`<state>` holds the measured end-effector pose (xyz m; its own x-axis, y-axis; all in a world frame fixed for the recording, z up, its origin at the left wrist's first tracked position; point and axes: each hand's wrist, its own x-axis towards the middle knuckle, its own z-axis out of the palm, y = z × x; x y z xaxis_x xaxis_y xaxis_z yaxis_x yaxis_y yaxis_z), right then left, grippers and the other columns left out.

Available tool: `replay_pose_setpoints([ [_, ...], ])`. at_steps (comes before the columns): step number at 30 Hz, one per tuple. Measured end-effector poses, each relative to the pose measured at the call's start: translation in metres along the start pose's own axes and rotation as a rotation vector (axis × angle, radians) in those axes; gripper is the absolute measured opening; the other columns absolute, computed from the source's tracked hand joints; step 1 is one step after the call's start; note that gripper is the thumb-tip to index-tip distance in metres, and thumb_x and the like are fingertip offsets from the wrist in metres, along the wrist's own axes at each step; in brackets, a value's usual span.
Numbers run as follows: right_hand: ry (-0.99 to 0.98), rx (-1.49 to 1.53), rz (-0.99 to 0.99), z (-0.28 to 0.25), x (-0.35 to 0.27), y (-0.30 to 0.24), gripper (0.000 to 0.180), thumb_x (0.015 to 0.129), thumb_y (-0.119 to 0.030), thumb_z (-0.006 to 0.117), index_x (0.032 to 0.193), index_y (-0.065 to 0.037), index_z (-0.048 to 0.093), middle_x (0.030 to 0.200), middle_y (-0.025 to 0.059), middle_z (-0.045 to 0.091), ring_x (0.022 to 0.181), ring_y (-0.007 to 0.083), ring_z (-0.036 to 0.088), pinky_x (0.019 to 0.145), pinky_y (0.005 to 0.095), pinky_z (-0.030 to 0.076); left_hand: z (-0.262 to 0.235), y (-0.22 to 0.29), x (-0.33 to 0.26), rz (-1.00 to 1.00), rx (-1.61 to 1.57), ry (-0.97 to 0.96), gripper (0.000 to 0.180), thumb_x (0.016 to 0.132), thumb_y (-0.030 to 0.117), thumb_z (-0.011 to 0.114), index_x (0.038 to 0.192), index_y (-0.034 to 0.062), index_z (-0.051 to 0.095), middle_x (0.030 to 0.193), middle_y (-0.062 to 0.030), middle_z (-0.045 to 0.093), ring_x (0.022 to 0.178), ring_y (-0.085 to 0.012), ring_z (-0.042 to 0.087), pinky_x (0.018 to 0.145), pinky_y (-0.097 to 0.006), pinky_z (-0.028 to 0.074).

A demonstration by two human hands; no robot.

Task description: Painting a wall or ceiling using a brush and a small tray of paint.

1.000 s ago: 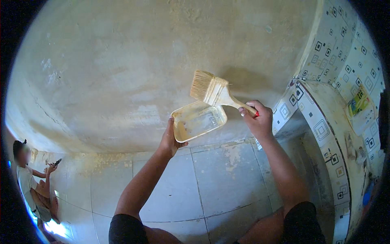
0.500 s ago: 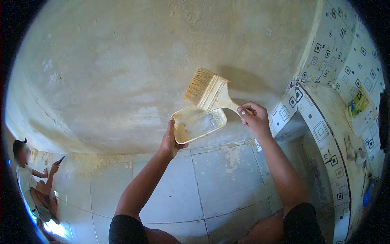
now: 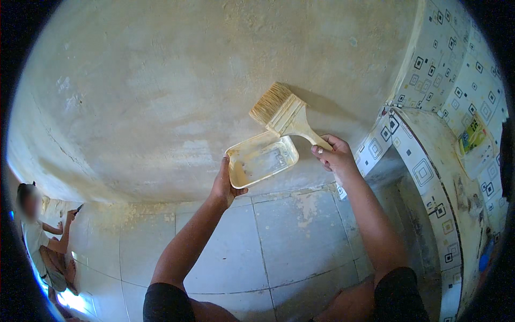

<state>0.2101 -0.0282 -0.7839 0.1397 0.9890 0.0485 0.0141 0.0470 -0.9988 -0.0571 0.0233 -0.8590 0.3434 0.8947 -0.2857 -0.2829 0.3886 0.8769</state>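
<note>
In my left hand (image 3: 224,185) is a shallow plastic tub (image 3: 259,178) with rounded corners, gripped by its left end and tipped so its inside shows. Pale cream paint smears coat its walls and bottom. My right hand (image 3: 335,155) is closed round the handle of a wide paintbrush (image 3: 292,121). The brush points up and to the left, above the tub's far rim, its tan bristles close to the wall (image 3: 177,80). Whether the bristles touch the wall I cannot tell. The brush's lower edge overlaps the tub's upper right corner.
Pale tiles (image 3: 225,241) cover the floor below, with paint spots near the wall's foot. To the right stands a ledge with patterned covering (image 3: 424,169) and a yellow-green packet (image 3: 472,137) on it. At the far left another person (image 3: 40,241) sits, holding a dark object.
The brush has moved up and slightly right, its bristles tilting further from the tub. The tub has barely shifted. The other person's raised hand has moved slightly left.
</note>
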Motion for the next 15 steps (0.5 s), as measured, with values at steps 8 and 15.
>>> replay_pose_setpoints([
  [8,0.05,-0.104,-0.144,0.0,0.004,0.007,0.024,0.073,-0.02,0.07,0.085,-0.003,0.058,0.062,-0.002,0.052,0.05,0.0043,0.044,0.044,0.0187,0.034,-0.009,-0.005,0.007,-0.016,-0.028,-0.008,0.059,0.082,0.064,0.03,0.117,0.0175,0.042,0.098,-0.0033,0.056,0.08,-0.0152,0.054,0.058,-0.031,0.045],
  [15,0.221,-0.431,-0.481,-0.003,0.004,0.015,0.029,0.07,-0.019,0.072,0.086,0.0,0.058,0.067,0.0058,0.06,0.058,0.0111,0.055,0.052,0.0254,0.044,-0.005,-0.003,0.004,-0.027,-0.013,0.011,0.058,0.083,0.063,0.03,0.117,0.0178,0.042,0.098,-0.0029,0.056,0.082,-0.0156,0.053,0.06,-0.031,0.044],
])
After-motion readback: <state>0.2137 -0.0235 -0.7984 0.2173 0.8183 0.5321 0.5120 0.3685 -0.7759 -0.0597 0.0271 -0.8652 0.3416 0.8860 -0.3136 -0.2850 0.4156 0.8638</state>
